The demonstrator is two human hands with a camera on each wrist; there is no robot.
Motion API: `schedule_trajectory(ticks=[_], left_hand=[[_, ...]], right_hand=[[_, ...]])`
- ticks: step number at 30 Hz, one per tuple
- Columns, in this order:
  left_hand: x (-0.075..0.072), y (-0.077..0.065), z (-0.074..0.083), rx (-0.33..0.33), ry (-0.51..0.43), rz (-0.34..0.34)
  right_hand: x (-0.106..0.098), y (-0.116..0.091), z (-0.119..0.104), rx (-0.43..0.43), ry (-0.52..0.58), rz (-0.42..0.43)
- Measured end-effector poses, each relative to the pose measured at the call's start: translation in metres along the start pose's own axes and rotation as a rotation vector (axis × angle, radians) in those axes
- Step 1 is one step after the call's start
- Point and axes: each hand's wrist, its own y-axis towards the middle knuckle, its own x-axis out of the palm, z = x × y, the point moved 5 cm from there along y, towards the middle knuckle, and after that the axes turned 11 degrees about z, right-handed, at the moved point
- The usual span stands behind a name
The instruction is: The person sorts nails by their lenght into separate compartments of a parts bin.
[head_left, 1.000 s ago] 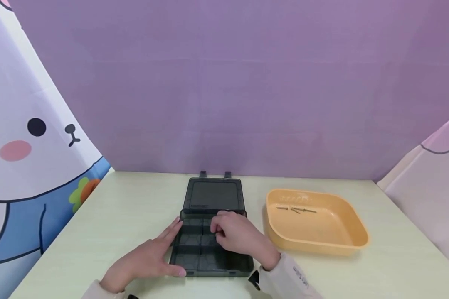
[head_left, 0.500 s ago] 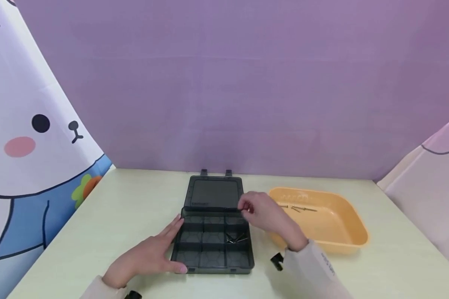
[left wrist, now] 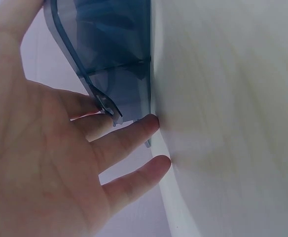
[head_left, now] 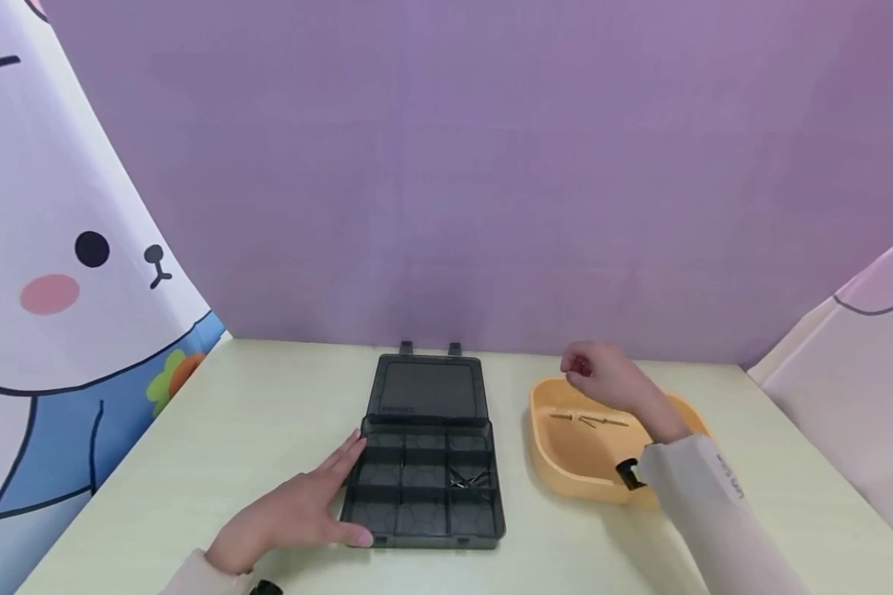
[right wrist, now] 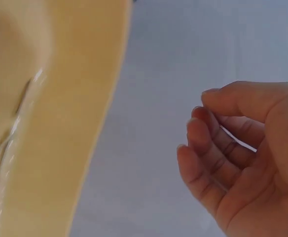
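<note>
Dark divided box open, left of yellow tray holding thin fasteners.

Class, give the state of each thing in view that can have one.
Dark box: open; crossed metal pieces in middle-row right compartment
Lid: folded back
Yellow tray: upright; slender metal items inside
Left hand: touching dark box, fingers extended
Right hand: fingers loosely curled, nothing visibly held

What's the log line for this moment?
left hand: touching open compartment box | right hand: nothing visibly held, near yellow tray | metal fasteners: in box and tray
</note>
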Motion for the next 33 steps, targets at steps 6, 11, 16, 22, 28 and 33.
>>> schedule_trajectory(ticks=[6, 11, 16, 22, 28, 33], left_hand=[[0.001, -0.001, 0.0, 0.009, -0.01, -0.004], [0.0, -0.003, 0.002, 0.023, -0.011, -0.001], [0.0, -0.002, 0.002, 0.023, -0.009, 0.002], [0.001, 0.0, -0.001, 0.003, 0.004, -0.004], [0.002, 0.001, -0.001, -0.012, -0.004, -0.009], [0.002, 0.002, -0.003, -0.013, -0.005, -0.013]], right_hand=[[0.007, -0.007, 0.029, 0.022, 0.014, -0.091], [0.012, -0.005, 0.041, 0.02, 0.045, -0.149], [0.018, -0.005, 0.049, -0.024, 0.057, -0.179], [0.034, -0.016, 0.062, 0.006, 0.019, -0.256], [0.045, -0.022, 0.07, 0.054, -0.025, -0.271], [0.051, -0.024, 0.073, 0.057, -0.063, -0.267]])
